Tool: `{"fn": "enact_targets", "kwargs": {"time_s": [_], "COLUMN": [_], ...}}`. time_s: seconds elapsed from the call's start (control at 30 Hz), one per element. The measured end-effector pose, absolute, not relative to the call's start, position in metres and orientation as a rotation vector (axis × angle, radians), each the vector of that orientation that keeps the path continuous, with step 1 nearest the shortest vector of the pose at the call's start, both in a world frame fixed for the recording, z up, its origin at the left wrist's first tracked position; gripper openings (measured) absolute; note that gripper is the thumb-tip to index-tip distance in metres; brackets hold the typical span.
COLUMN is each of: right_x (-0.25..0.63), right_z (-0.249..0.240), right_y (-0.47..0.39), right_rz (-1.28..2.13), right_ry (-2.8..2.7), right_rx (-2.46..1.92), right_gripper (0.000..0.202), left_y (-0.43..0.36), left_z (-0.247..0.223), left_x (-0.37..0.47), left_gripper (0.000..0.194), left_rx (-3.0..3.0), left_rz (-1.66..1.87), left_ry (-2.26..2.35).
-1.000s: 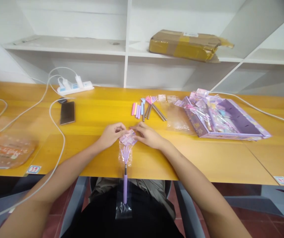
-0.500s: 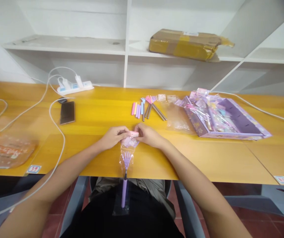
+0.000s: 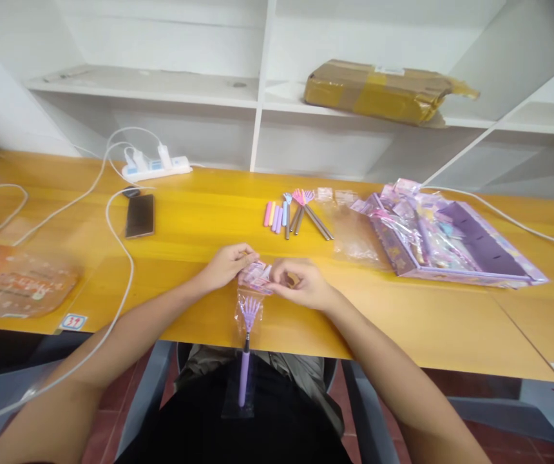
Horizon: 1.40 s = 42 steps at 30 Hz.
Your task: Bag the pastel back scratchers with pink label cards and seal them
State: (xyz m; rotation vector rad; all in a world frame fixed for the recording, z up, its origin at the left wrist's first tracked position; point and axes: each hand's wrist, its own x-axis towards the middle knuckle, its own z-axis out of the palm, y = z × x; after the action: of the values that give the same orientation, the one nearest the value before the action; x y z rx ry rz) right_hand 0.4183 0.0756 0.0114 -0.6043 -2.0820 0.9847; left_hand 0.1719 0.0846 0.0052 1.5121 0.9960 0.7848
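Past the table edge (image 3: 301,341) juts a bagged scratcher (image 3: 245,361) (purple).

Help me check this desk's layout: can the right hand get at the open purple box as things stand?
Probably yes: only flat transparent bags lie near the way from the right hand to the purple box, though that hand is busy at the bagged purple scratcher.

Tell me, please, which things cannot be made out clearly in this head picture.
All in the head view:
Print on the pink-purple card: too small and blurred, its edges partly covered by the left grip and right grip.
Lowest items in the purple box: hidden under glossy packets.
Orange bag: cut off by the left edge; lettering blurred.
Inside of the taped carton: hidden by its cardboard.
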Motion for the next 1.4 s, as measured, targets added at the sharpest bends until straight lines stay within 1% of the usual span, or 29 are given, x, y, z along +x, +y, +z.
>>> {"fn": "enact_targets", "kwargs": {"time_s": [0.17,0.33,0.43,0.5,0.63,0.77,0.83,1.0,1.23,1.4], "right_x": [0.406,0.410,0.412,0.413,0.414,0.416,0.417,0.418,0.419,0.421], "right_z": [-0.007,-0.006,-0.005,-0.005,-0.004,-0.004,-0.005,-0.006,0.001,0.012], "right_y": [0.081,0.087,0.088,0.088,0.090,0.093,0.094,0.095,0.091,0.086], "right_rz": [0.907,0.940,0.983,1.030,1.002,0.855,0.838,0.903,0.851,0.761], "right_ry": [-1.981,-1.877,-1.810,-1.762,-1.761,-1.884,-1.937,-1.974,-2.030,-2.109], "right_rx": [-0.734,-0.755,-0.769,-0.760,-0.769,-0.800,-0.807,-0.753,-0.742,-0.738], "right_gripper": [0.033,0.033,0.031,0.028,0.044,0.034,0.032,0.047,0.038,0.033], "left_y": [0.079,0.075,0.074,0.074,0.074,0.074,0.075,0.078,0.080,0.080], "left_z": [0.008,0.008,0.007,0.009,0.011,0.010,0.009,0.006,0.006,0.011], "left_x": [0.173,0.176,0.177,0.177,0.175,0.174,0.174,0.173,0.171,0.173], "left_gripper": [0.061,0.039,0.033,0.032,0.031,0.032,0.031,0.033,0.036,0.026], "left_rx": [1.608,1.546,1.491,1.477,1.486,1.491,1.488,1.460,1.422,1.339], "left_rz": [0.866,0.818,0.831,0.833,0.812,0.804,0.811,0.845,0.833,0.891], "left_ry": [0.966,0.822,0.779,0.775,0.799,0.831,0.844,0.844,0.913,0.939]}}
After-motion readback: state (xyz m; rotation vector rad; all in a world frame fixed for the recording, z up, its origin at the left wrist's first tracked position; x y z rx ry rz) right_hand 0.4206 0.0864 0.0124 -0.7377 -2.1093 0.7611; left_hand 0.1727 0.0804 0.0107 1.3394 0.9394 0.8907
